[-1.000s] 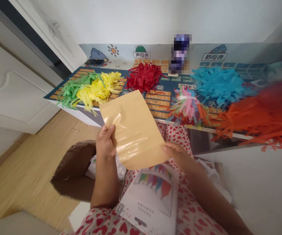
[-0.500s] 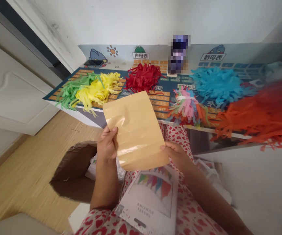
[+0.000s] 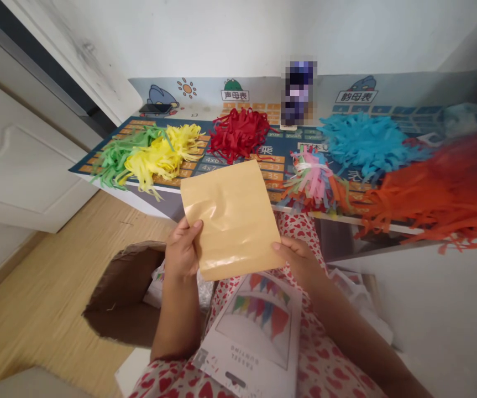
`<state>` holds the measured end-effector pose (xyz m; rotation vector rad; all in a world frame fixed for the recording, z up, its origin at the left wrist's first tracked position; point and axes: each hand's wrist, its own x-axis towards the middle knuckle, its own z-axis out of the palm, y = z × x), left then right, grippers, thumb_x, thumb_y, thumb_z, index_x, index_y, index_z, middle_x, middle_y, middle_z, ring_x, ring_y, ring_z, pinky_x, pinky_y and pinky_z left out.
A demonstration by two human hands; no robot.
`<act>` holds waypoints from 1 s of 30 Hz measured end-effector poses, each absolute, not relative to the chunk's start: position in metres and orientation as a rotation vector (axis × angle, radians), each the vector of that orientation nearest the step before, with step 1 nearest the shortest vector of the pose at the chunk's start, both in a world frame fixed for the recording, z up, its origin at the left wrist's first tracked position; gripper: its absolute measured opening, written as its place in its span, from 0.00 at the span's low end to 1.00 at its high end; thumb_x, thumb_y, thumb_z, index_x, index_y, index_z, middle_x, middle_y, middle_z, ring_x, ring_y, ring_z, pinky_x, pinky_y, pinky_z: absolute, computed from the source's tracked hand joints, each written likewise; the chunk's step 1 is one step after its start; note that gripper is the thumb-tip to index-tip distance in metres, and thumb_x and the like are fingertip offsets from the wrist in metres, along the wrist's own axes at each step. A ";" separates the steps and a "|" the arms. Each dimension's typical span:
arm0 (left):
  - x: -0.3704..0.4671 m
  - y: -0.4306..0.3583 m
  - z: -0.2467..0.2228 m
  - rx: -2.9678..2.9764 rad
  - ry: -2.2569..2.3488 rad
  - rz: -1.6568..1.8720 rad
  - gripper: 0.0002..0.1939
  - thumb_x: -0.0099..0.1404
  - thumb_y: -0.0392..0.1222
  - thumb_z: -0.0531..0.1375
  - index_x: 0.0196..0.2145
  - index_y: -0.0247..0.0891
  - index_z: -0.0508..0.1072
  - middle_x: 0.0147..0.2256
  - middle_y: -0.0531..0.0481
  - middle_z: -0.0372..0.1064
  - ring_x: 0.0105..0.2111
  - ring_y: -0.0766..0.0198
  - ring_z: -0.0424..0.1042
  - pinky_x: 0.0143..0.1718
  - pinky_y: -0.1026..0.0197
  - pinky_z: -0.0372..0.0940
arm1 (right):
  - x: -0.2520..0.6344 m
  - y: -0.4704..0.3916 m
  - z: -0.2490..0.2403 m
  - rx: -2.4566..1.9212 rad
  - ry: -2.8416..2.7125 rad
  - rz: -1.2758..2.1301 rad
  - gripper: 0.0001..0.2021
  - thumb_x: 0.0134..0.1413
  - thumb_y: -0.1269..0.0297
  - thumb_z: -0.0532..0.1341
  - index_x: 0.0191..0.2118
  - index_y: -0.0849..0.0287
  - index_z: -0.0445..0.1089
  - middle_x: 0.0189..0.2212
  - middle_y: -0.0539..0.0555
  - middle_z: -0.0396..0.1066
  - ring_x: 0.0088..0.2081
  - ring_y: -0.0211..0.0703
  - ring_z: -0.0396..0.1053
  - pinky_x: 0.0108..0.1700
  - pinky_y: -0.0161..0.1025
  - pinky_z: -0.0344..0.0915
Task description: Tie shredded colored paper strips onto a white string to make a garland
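Note:
A glossy tan paper sheet [image 3: 234, 221] is held up in front of the desk's near edge. My left hand [image 3: 183, 247] pinches its left side, thumb on top. On its lower right side, my right hand [image 3: 298, 258] grips it between thumb and fingers. Below the sheet, a white printed package [image 3: 258, 331] showing coloured tassels and the words "TASSEL BUNTING" lies on my lap. Beyond it on the desk are tissue tassels: green [image 3: 120, 155], yellow [image 3: 161, 157], red [image 3: 240, 134], blue [image 3: 365, 141], orange [image 3: 441, 193], and a tied multicoloured bundle [image 3: 313, 179].
A printed mat [image 3: 197, 170] with characters and numbers covers the desk. A dark phone-like slab [image 3: 155, 108] rests at the back left; a pixelated purple item [image 3: 299, 94] stands by the wall. An opened cardboard box [image 3: 118, 293] with packets sits on the floor, lower left.
The tan sheet has tilted slightly, its lower edge now straighter and a little higher. Both hands keep their hold. The whole view has shifted slightly.

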<state>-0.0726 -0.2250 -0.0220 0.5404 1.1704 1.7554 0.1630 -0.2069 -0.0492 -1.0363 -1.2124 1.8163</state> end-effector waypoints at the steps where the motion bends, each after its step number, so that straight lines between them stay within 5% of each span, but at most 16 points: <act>1: -0.073 -0.225 -0.022 0.539 1.162 1.755 0.19 0.51 0.38 0.71 0.43 0.37 0.79 0.37 0.47 0.81 0.38 0.56 0.80 0.41 0.59 0.75 | 0.164 -0.208 -0.050 -1.028 -1.218 1.824 0.14 0.55 0.52 0.62 0.36 0.58 0.77 0.30 0.52 0.76 0.33 0.44 0.71 0.36 0.38 0.67; 24: -0.069 -0.235 -0.024 0.565 1.155 1.735 0.19 0.48 0.40 0.73 0.39 0.38 0.80 0.37 0.50 0.81 0.34 0.60 0.80 0.36 0.64 0.75 | 0.165 -0.205 -0.041 -1.013 -1.261 1.681 0.14 0.56 0.53 0.61 0.31 0.58 0.77 0.26 0.51 0.74 0.29 0.43 0.70 0.33 0.36 0.66; 30: -0.066 -0.238 -0.023 0.540 1.171 1.676 0.20 0.45 0.42 0.74 0.38 0.38 0.80 0.33 0.49 0.81 0.31 0.58 0.80 0.36 0.60 0.75 | 0.161 -0.202 -0.030 -0.961 -1.184 1.612 0.13 0.54 0.54 0.62 0.38 0.57 0.79 0.32 0.52 0.78 0.34 0.46 0.74 0.36 0.38 0.69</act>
